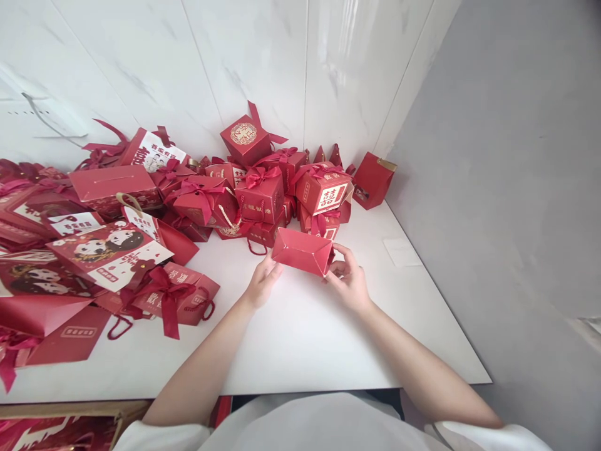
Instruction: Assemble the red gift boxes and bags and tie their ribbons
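A person holds a small red box (pixel 303 250) in both hands, just above or on the desk (pixel 305 351); which of the two cannot be told. The left hand (pixel 263 282) has its fingers closed on the box's left end, and the right hand (pixel 352 282) grips the right end with bent fingers, the thumb at the near corner. Just beyond lies a heap of gift boxes (pixel 260 199), many tied with red ribbons, spreading along the wall (pixel 263 62) and down the left side. A gold-edged bag (pixel 375 181) stands near the right corner, and a white square (pixel 402 252) lies nearer.
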Action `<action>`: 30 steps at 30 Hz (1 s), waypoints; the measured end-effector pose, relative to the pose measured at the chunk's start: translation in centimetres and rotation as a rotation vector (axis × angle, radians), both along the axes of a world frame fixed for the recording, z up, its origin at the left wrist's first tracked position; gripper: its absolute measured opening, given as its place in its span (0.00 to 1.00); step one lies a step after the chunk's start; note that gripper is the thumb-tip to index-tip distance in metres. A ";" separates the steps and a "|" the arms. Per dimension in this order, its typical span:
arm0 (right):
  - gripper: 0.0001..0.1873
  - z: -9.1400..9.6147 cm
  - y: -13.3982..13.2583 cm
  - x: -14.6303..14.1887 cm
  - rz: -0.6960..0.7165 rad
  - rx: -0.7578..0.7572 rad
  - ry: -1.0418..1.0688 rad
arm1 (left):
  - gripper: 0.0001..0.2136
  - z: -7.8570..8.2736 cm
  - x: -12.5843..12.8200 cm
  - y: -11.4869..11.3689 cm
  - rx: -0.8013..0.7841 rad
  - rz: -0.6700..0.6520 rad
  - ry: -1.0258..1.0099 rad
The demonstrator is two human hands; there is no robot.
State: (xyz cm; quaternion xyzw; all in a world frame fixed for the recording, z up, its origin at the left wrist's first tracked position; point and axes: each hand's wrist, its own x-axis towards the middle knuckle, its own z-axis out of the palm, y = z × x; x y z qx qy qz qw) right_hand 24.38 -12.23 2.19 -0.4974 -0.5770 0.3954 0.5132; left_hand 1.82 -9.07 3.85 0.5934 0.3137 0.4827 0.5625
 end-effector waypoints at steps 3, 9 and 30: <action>0.30 0.0 -0.1 0.1 -0.016 0.035 -0.115 | 0.25 0.0 0.3 -0.2 -0.103 0.062 0.027; 0.40 -0.4 -0.2 0.4 0.061 0.109 -0.258 | 0.24 0.2 0.4 -0.2 -0.094 0.185 0.088; 0.42 0.1 -0.5 -0.1 0.355 -0.074 0.124 | 0.29 1.0 1.1 -1.6 0.204 0.242 0.093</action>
